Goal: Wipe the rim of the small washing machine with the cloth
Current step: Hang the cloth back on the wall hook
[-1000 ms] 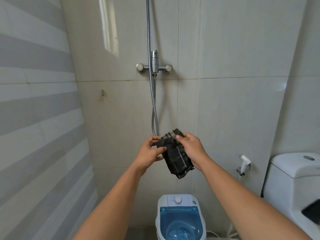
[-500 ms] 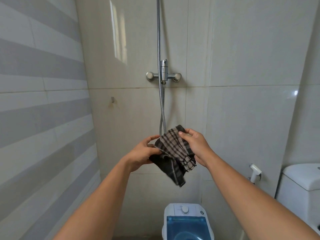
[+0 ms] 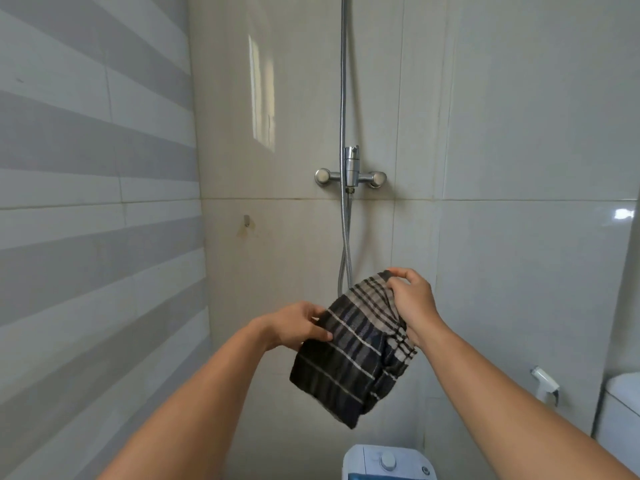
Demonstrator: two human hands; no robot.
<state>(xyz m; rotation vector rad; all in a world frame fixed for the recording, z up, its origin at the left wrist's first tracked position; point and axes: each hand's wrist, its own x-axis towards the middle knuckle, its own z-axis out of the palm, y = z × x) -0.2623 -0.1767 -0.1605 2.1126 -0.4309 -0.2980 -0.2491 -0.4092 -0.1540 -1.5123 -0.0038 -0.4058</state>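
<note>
A dark checked cloth with pale stripes hangs in the air in front of me, partly unfolded. My left hand pinches its left edge. My right hand grips its upper right corner, a little higher than the left. Far below, at the bottom edge of the view, only the top back of the small white and blue washing machine shows, with its round knob. Its rim and tub are cut off by the frame.
A shower valve with a metal hose is on the tiled wall straight ahead. A bidet sprayer hangs at lower right beside the white toilet tank. A striped tile wall runs along the left.
The cloth has been spread out from a bunched wad into a wider hanging sheet. My hands moved apart. The view tilted up, so the washing machine dropped almost out of frame.
</note>
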